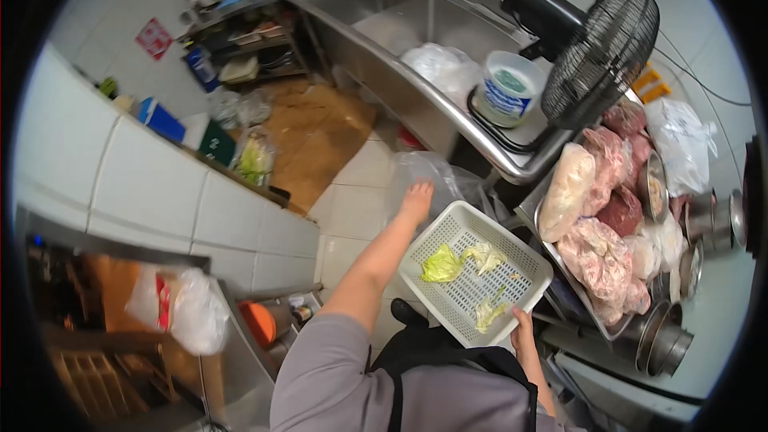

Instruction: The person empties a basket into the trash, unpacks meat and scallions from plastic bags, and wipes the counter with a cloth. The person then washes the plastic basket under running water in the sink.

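My right hand [523, 331] grips the near right rim of a pale perforated plastic basket [472, 312], with the thumb over the edge. Inside the basket lie a green leafy piece [441, 265], a paler leaf [484, 257] beside it and another leaf scrap [490, 314] near the right hand. My left hand [417, 198] reaches past the basket's far left corner, next to a clear plastic bag [428, 172]. The fingers of the left hand are blurred, and whether they hold the bag is not clear.
A metal sink [384, 72] stands ahead, with a plastic tub [510, 88] and a black fan [600, 52] at its right end. On the right, a tray [552, 252] holds bagged meat. Cardboard [308, 132] covers floor at the left, beside a tiled low wall [160, 184].
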